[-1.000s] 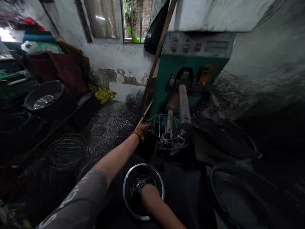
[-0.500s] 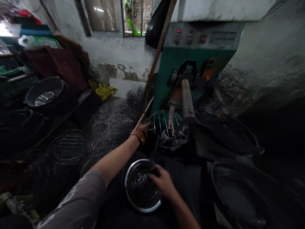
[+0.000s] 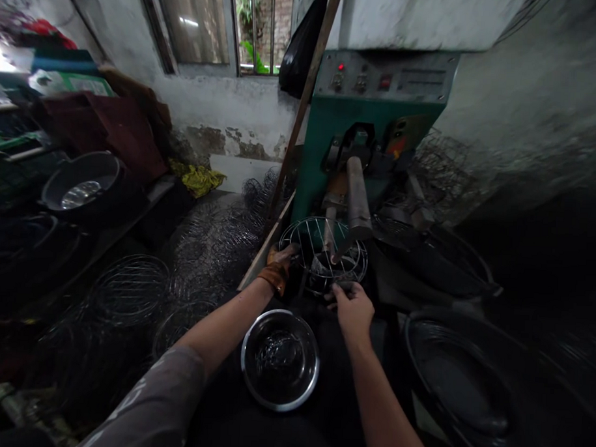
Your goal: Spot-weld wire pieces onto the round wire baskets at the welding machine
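Observation:
A round wire rack (image 3: 315, 240) with parallel bars sits level below the upper cylindrical arm (image 3: 357, 196) of a green machine (image 3: 315, 133). My left hand (image 3: 280, 263), in a brown-orange glove, is closed on the left side of the rack's rim. At the rack's front edge, my right hand (image 3: 354, 310) is bare, its thumb and fingers pinched together. Whatever lies between those fingertips is too small and dark to make out. Nearer to me, a shiny metal bowl (image 3: 285, 407) contains small glinting metal pieces.
Tangled wire racks (image 3: 214, 233) are heaped on the left, with another round rack (image 3: 129, 286) nearer. Dark basins (image 3: 457, 359) stand at the right. A wooden board (image 3: 265, 248) leans beside the machine. Farther left is a black tub (image 3: 85, 170).
My right hand has left the bowl and moved forward to the rack's front edge. My left hand stays at the rack's left rim. The view has shifted slightly.

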The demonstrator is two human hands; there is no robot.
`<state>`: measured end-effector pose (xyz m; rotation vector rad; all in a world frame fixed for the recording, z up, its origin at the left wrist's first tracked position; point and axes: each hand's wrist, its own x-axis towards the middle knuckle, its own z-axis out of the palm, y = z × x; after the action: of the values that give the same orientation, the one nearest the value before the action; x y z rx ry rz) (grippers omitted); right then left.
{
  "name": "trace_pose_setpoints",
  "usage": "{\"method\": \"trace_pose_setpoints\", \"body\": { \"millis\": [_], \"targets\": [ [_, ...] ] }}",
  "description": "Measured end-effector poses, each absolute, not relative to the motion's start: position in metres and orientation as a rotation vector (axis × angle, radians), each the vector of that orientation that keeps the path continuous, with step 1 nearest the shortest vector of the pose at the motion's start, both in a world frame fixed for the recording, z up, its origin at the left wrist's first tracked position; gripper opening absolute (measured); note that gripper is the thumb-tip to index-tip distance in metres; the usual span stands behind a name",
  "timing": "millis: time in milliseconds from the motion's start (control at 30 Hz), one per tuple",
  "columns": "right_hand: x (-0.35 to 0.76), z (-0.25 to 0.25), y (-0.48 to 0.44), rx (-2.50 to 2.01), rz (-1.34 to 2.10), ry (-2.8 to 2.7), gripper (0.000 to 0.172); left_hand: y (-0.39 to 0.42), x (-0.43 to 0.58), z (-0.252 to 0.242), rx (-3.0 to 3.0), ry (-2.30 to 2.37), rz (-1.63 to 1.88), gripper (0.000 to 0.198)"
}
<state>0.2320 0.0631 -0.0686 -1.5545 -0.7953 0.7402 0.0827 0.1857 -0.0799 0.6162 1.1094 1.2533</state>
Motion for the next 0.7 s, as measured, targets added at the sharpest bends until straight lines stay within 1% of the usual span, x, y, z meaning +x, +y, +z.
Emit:
{"method": "trace_pose_setpoints", "body": {
  "millis": [200,467,600,700],
  "targets": [
    [0.233,-0.070,0.066,-1.529,0.744,-0.741,0.042,0.174,0.086,-0.064,0.616,1.071,1.274,0.052],
    [0.234,-0.068,0.069,-1.557,0.718,-0.766,0.042,0.179,0.083,-0.072,0.576,1.172,1.235,0.048],
    [0.233,-0.066,0.075,-1.554,0.739,-0.768,0.043,0.185,0.084,-0.079,0.617,1.261,1.252,0.043],
    [0.233,-0.064,0.080,-1.538,0.752,-0.744,0.045,0.192,0.084,-0.083,0.652,1.358,1.240,0.035]
  ]
}}
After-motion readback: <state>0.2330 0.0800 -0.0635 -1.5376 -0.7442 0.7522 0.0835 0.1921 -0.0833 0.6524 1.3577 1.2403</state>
